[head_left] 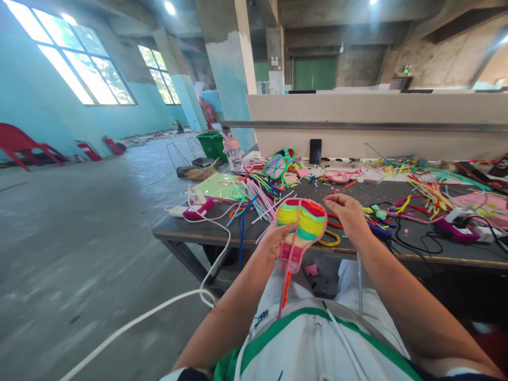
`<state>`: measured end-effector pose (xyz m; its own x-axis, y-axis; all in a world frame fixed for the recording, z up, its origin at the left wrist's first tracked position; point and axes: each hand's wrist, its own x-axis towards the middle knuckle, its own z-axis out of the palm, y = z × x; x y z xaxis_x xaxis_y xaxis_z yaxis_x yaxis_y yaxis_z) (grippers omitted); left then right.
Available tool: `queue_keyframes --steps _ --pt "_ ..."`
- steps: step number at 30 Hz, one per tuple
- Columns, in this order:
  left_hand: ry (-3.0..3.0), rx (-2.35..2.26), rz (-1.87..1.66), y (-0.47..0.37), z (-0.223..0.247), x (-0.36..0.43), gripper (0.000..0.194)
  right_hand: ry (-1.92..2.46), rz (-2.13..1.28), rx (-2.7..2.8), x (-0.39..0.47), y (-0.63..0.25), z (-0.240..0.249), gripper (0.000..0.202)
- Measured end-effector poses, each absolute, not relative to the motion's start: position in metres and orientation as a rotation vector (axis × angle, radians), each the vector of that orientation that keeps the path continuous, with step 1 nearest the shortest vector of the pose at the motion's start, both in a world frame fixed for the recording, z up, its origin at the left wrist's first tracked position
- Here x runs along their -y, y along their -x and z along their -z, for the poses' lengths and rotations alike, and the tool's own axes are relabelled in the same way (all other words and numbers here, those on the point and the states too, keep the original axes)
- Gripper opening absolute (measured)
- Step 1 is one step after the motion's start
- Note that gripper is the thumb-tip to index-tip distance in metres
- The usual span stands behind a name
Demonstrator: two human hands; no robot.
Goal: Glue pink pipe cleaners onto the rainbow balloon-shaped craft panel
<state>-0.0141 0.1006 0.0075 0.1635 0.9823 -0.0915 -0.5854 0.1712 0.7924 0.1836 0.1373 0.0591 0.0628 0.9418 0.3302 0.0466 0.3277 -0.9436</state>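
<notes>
A sole-shaped craft piece (307, 225), striped in yellow, green, cream and dark red with a pink rim, is gripped in my left hand (274, 241). The thumb lies across its face. A pink pipe cleaner (292, 241) runs lengthwise over the stripes and hangs below, beside an orange strip (286, 290). My right hand (346, 212) is pinched close to the piece's upper right rim; what its fingertips hold is too small to make out. Just under that hand, a yellow loop (330, 239) lies on the table edge.
On the dark table (174, 227) lie pale pipe cleaners (257, 196), a round purple-and-green piece (275, 166), a purple hot-glue gun or similar tool (198, 209) with white cords, and several scraps. A phone (315, 152) leans on the back panel. A white cable (159, 307) crosses at left.
</notes>
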Motion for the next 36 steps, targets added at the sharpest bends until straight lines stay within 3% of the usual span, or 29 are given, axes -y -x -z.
queue_keyframes --steps 8,15,36 --pt "-0.769 -0.735 -1.408 0.008 -0.019 -0.078 0.045 1.002 -0.826 1.397 -0.126 -0.177 -0.060 0.025" --pt "-0.820 -0.730 -1.413 0.006 -0.023 -0.066 0.037 0.956 -0.646 1.504 -0.121 -0.168 -0.057 0.017" --pt "-0.890 -0.817 -1.448 0.007 -0.010 -0.065 0.037 0.940 -0.453 1.586 -0.113 -0.151 -0.048 0.009"
